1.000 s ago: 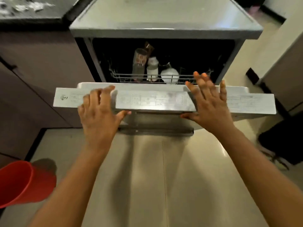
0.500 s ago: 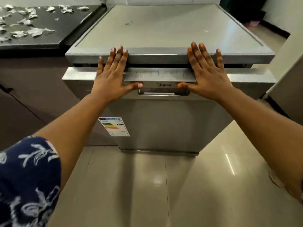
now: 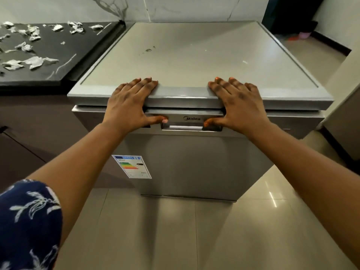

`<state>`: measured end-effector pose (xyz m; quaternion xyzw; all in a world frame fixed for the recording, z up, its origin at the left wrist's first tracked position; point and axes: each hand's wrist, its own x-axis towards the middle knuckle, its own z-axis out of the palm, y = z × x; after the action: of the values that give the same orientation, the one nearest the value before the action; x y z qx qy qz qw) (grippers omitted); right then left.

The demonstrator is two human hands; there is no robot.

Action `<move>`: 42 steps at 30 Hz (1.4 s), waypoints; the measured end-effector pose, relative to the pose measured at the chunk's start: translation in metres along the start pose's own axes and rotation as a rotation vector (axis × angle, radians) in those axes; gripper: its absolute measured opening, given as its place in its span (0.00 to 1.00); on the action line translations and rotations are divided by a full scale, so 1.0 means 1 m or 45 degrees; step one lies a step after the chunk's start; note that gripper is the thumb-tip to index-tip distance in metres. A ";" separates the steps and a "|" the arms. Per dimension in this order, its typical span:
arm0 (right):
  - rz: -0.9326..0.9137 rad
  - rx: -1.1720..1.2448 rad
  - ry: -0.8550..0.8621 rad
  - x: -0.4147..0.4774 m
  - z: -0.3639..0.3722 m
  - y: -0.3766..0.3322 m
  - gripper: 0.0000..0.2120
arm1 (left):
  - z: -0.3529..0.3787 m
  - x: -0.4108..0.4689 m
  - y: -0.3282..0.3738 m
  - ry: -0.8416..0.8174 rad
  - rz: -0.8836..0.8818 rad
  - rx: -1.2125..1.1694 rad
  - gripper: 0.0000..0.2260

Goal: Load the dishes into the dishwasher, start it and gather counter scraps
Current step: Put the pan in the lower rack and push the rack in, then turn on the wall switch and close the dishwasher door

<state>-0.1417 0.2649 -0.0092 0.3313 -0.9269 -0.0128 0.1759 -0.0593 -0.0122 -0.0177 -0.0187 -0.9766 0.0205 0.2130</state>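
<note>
Dishwasher [image 3: 194,168]: stands against the wall with its door shut, so loading looks finished; whether it is running cannot be told.
Left to do: probably the start, and all of the scrap gathering.
Floor [image 3: 175,234]: pale glossy tiles.
Counter [image 3: 58,73]: dark, just beside the machine.
Hands: left hand [image 3: 129,106] and right hand [image 3: 236,105] lie well apart, fingers straight over the top's front edge, thumbs either side of the handle [image 3: 183,128], gripping nothing.
Scraps [image 3: 33,62]: crumpled, whitish, strewn over the counter.
Energy label [image 3: 132,166]: low on the door.
</note>
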 end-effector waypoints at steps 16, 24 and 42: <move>0.020 0.068 0.357 0.002 0.020 0.002 0.37 | 0.019 0.004 -0.006 0.289 0.036 -0.028 0.34; 0.114 0.132 0.104 0.005 0.007 -0.008 0.40 | 0.004 0.004 0.003 0.089 -0.087 -0.166 0.35; 0.118 0.011 -1.075 0.161 -0.101 -0.042 0.24 | -0.085 0.063 -0.092 -0.417 -0.344 -0.466 0.15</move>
<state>-0.1984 0.1417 0.1307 0.2557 -0.9315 -0.1356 -0.2203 -0.0833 -0.0983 0.0899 0.0771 -0.9792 -0.1821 0.0463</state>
